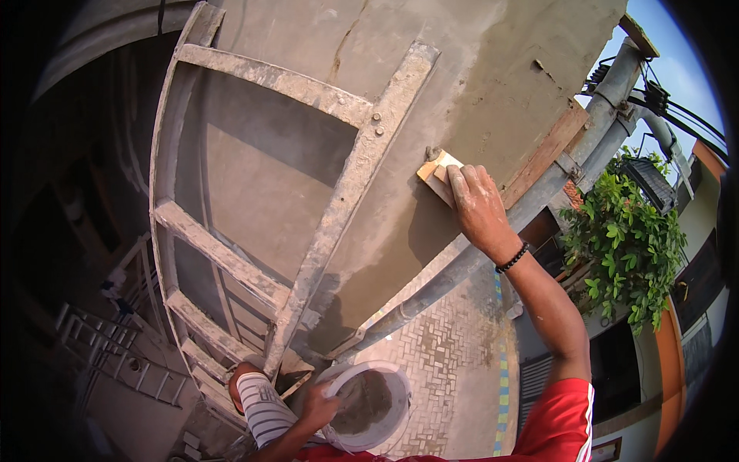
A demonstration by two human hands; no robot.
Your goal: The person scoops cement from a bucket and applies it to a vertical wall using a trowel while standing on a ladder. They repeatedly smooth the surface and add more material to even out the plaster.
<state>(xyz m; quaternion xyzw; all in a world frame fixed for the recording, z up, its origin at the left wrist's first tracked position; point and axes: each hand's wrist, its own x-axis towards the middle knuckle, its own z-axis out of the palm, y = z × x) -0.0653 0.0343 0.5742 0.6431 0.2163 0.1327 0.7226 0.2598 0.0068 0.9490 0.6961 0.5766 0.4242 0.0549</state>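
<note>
High on the ladder (339, 208), right hand (479, 206) fingers clamp the wooden float (436, 175) at upper right while left hand (319, 406) fingers grip the bucket (368, 404) rim, so overreaching could likely cause a fall.

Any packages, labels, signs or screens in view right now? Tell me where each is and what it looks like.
None visible: no package, label, sign or screen.
Nearest container: a round white bucket with grey mortar, low centre, left hand on its rim.
Right hand presses a small wooden float against the grey plastered wall.
</note>
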